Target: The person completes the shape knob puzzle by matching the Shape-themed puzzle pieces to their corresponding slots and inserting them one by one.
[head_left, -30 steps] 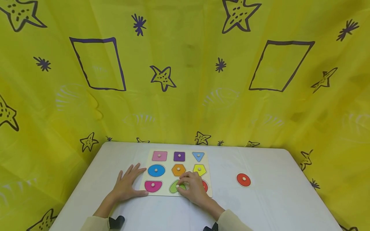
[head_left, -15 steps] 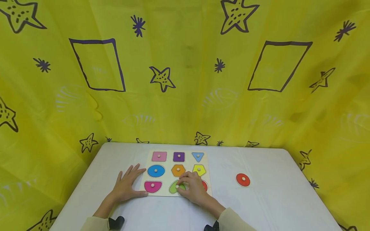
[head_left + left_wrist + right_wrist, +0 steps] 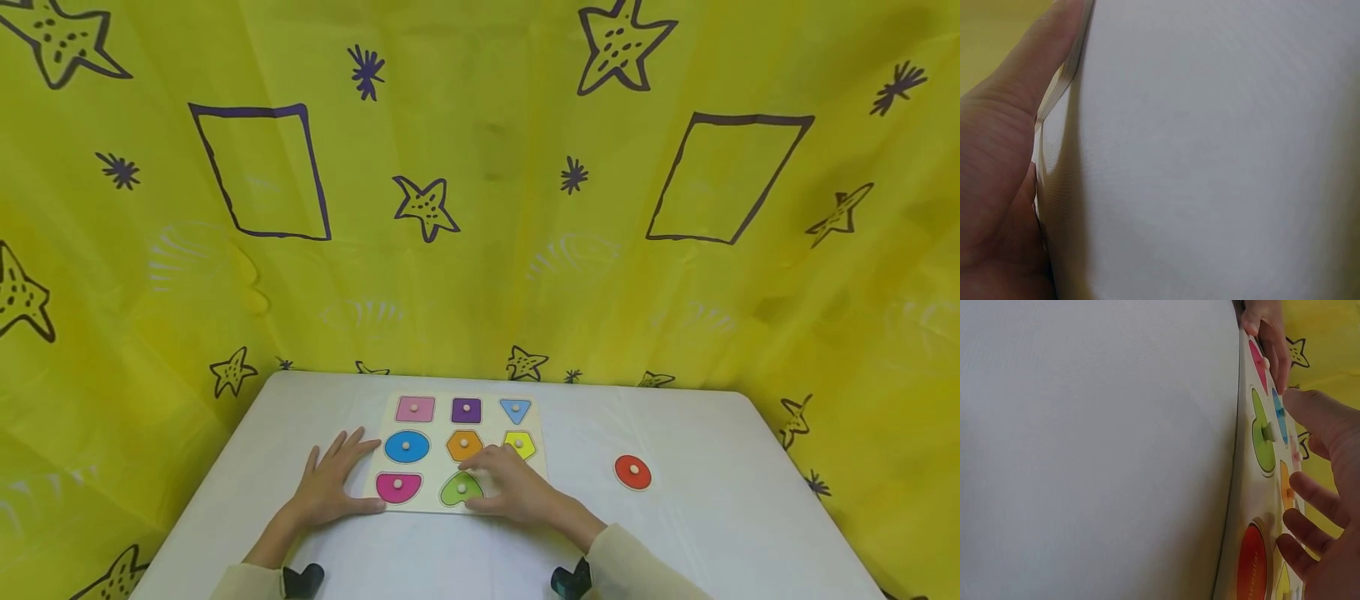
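Note:
My left hand (image 3: 324, 485) rests at the left side of a knobbed shape puzzle board (image 3: 437, 423), fingers spread and thumb at its lower left corner. In the left wrist view, the thumb (image 3: 1007, 94) lies along the board's edge. A green heart piece (image 3: 450, 485) with a wooden knob sits in the front row. My right hand (image 3: 519, 490) is over the board's right front part, thumb and fingers apart around the heart. In the right wrist view, the heart's knob (image 3: 1268, 432) stands free of the fingers. A red round recess (image 3: 1251, 562) with printed letters shows there.
A red round piece (image 3: 625, 477) with a knob lies on the white table (image 3: 705, 500), right of the board. Other pieces sit in the board, among them a blue oval (image 3: 396, 452), a magenta half-round (image 3: 386, 490) and a purple square (image 3: 457, 416). A yellow curtain (image 3: 487, 283) hangs behind.
My right thumb and fingers have let go of the heart's knob and spread apart, and the hand has shifted slightly right. The left hand stays in place.

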`<control>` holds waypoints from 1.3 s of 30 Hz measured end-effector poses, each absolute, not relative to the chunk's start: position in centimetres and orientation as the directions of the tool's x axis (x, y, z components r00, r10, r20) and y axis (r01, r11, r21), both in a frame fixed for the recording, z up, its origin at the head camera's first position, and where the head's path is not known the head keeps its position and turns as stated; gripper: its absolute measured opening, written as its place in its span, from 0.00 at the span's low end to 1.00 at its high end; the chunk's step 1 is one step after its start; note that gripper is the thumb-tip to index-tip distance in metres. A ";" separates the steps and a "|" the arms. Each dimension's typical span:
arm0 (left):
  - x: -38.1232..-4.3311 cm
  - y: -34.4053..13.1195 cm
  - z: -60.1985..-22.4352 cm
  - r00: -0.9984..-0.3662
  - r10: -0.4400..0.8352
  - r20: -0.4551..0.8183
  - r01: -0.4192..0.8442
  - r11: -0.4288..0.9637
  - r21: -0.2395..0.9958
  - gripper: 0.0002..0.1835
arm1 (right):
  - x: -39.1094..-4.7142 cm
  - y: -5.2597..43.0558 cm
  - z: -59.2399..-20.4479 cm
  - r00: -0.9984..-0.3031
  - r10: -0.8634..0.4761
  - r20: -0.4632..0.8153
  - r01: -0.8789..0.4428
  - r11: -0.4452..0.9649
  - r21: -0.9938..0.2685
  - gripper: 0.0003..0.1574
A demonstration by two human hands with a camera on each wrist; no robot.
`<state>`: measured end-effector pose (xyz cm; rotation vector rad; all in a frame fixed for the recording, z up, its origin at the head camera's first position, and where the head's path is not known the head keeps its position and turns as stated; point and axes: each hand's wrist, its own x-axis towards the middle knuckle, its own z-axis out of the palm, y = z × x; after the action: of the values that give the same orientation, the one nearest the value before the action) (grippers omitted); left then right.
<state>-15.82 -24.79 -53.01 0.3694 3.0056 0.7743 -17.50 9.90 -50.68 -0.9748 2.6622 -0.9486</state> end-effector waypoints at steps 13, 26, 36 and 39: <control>-15.9 -24.7 -53.0 -0.972 0.233 0.041 0.224 0.852 0.473 0.55 | -17.7 12.6 -49.3 -0.792 -0.603 0.096 -0.528 0.596 -0.605 0.30; -15.8 -24.6 -52.8 -0.975 0.222 0.026 0.207 0.850 0.485 0.55 | -18.4 16.4 -47.9 -0.860 -0.491 0.141 -0.458 0.617 -0.640 0.32; -15.8 -24.7 -53.1 -0.973 0.225 0.044 0.218 0.844 0.490 0.55 | -19.0 20.6 -47.7 -0.878 -0.387 0.281 -0.472 0.605 -0.641 0.31; -16.0 -24.8 -53.5 -0.970 0.228 0.081 0.238 0.835 0.497 0.55 | -19.1 21.9 -47.7 -0.894 -0.338 0.295 -0.447 0.628 -0.637 0.31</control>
<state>-15.98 -24.76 -53.51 0.3840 3.0264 0.8231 -19.14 21.90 -47.69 -0.7197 2.9649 -1.2277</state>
